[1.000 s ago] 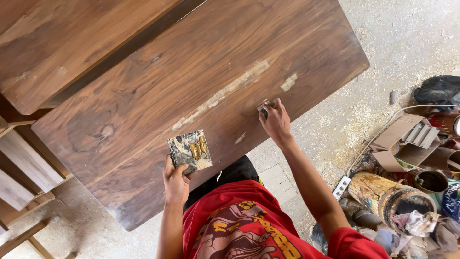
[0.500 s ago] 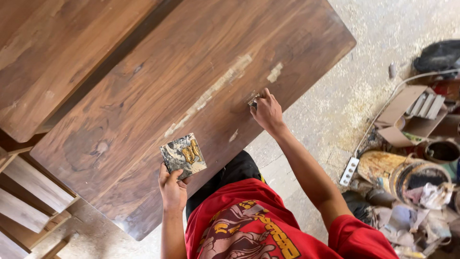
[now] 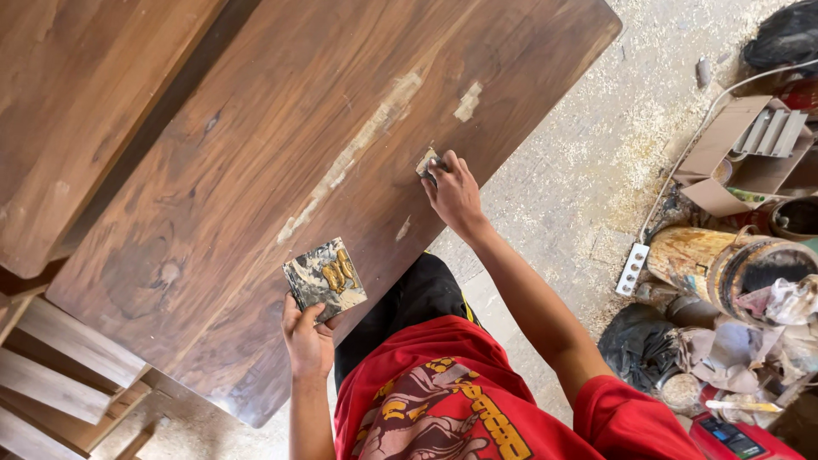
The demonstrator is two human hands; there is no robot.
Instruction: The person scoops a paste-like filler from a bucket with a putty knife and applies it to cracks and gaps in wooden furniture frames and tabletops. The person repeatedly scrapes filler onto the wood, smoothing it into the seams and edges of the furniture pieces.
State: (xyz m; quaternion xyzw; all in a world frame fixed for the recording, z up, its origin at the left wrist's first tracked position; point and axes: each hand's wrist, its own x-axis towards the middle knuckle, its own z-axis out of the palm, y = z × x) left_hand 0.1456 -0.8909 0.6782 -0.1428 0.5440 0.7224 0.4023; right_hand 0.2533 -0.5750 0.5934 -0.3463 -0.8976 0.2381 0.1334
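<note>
Centre frame, right hand pinches a scraper on the tabletop; left hand grips a filler-smeared tile; several pale patches filled.

Dark brown wooden tabletop with streaked grain and pale beige filler patches, square board smeared grey, black and ochre, red shirt with yellow-and-maroon print, possibly metal-grey scraper.

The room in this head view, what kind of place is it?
Probably a woodworking shop: a large wooden tabletop with pale filler patches, sawdust spread on the floor, and paint-stained buckets beside a power strip.
</note>
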